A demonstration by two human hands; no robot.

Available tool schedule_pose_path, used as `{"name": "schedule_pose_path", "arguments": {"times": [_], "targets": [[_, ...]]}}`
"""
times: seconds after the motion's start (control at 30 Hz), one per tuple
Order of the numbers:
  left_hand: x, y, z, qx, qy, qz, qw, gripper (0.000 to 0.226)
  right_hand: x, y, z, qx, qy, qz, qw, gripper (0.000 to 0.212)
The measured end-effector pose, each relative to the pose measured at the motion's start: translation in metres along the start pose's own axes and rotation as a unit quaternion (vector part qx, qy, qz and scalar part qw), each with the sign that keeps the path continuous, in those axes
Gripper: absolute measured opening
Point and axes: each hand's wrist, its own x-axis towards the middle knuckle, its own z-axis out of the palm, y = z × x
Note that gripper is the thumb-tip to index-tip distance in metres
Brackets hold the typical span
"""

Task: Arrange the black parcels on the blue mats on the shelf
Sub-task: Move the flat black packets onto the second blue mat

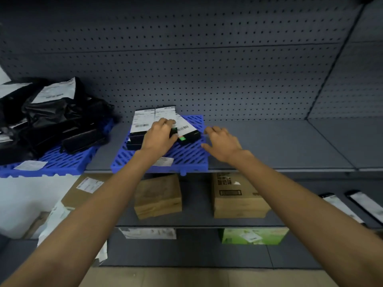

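Note:
A blue slatted mat [186, 158] lies at the middle of the grey shelf. On it sits a small stack of black parcels [143, 121] with white labels, and one more black parcel [189, 134] lies askew at the right. My left hand [159, 135] rests on the stack with its fingers curled over a parcel's edge. My right hand [219, 141] hovers just right of the askew parcel, fingers relaxed and holding nothing. A second blue mat [53, 162] at the left carries a loose heap of black parcels [51, 119].
The pegboard back wall [207, 69] rises behind the shelf [269, 141]. Cardboard boxes [238, 195] stand on the shelf below, flat black parcels [339, 206] lie at its right, and a green box [252, 236] sits lower.

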Motion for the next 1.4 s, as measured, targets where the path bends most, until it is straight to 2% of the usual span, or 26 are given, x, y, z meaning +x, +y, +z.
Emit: {"name": "schedule_pose_path", "arguments": {"times": [0.17,0.37,0.57,0.8,1.03,1.4], "targets": [[-0.020,0.097,0.016,0.000,-0.002,0.051,0.999,0.037,-0.079,0.070,-0.025,-0.033,0.021,0.063,0.997,0.042],[-0.063,0.250,0.051,-0.039,-0.030,0.142,0.989,0.032,-0.215,0.176,-0.051,-0.040,0.034,0.157,0.986,0.039],[-0.120,0.395,0.098,-0.088,-0.070,0.236,0.965,0.030,-0.361,0.269,-0.059,-0.047,0.028,0.263,0.963,0.041],[-0.159,0.520,0.167,-0.114,-0.117,0.287,0.944,0.030,-0.473,0.366,-0.043,-0.022,0.004,0.364,0.931,0.044],[-0.145,0.600,0.268,-0.115,-0.168,0.279,0.939,0.029,-0.491,0.468,0.002,-0.002,-0.034,0.402,0.915,0.049],[-0.100,0.668,0.390,-0.128,-0.250,0.149,0.948,0.043,-0.461,0.620,0.043,0.034,-0.099,0.377,0.920,0.052]]}}
